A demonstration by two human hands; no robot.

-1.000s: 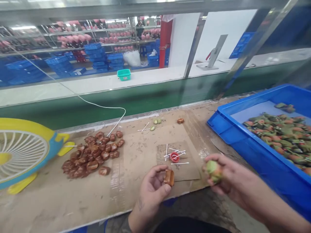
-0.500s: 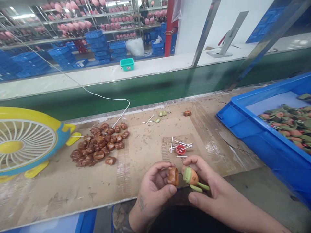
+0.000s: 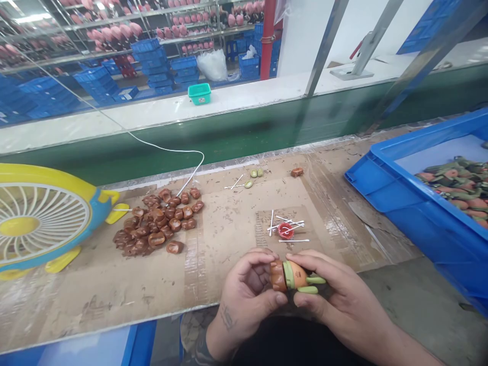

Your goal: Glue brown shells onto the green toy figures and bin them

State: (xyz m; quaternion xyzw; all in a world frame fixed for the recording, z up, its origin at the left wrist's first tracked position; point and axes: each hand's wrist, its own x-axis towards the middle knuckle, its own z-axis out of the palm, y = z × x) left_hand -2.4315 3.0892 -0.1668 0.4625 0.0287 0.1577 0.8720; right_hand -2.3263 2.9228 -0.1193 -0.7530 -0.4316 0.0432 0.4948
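Between thumb and fingers, my left hand (image 3: 247,300) grips a brown hollow plastic piece (image 3: 278,276). My right hand (image 3: 335,295) is closed on an orange and green toy figure (image 3: 296,275), lying sideways with two green limbs pointing right. The figure's green rim meets the open side of the brown piece; how far it sits inside is hidden. Just beyond my hands is a red pot (image 3: 285,231) with cotton swabs (image 3: 294,240) in and around it. A pile of similar brown pieces (image 3: 156,223) lies to the left on the cardboard.
A yellow and blue fan (image 3: 41,218) stands at the left. On the right is a blue crate (image 3: 400,203) holding many green and orange figures. Small green parts (image 3: 253,174) and a lone brown piece (image 3: 297,172) lie farther back. A teal basket (image 3: 199,94) sits on the ledge.
The brown piece and the figure, apart before, have come together end to end. My hands have moved closer, and the figure has turned to lie more level.
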